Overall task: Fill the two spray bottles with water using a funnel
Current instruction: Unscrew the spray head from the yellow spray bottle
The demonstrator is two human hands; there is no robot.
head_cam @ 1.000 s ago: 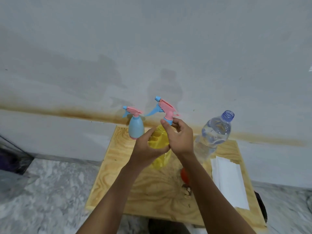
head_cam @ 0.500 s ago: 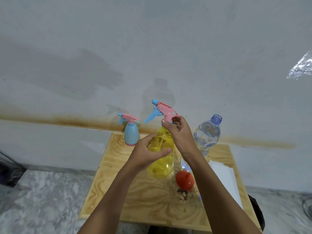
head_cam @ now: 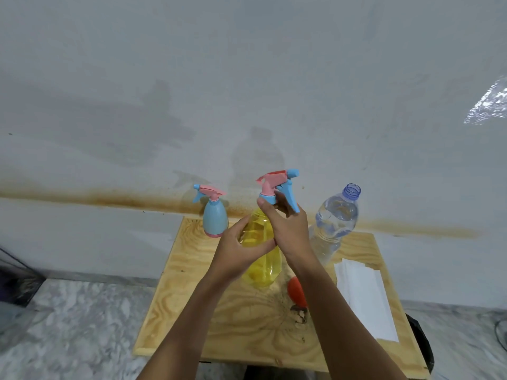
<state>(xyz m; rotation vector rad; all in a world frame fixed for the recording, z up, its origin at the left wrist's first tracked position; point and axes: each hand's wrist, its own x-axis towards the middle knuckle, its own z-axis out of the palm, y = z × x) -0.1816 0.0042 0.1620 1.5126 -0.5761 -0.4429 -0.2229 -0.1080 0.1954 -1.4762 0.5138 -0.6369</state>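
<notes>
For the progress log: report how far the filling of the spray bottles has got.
Done: only the clear plastic water bottle stands uncapped. In hand: the left hand holds the translucent yellow spray bottle while the right hand grips the collar of its pink-and-blue trigger head, still on. Left: the orange funnel lies unused, the small blue spray bottle is closed.

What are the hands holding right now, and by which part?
Both hold the yellow spray bottle: the left hand grips its body, the right hand pinches the blue collar under the pink spray head.
</notes>
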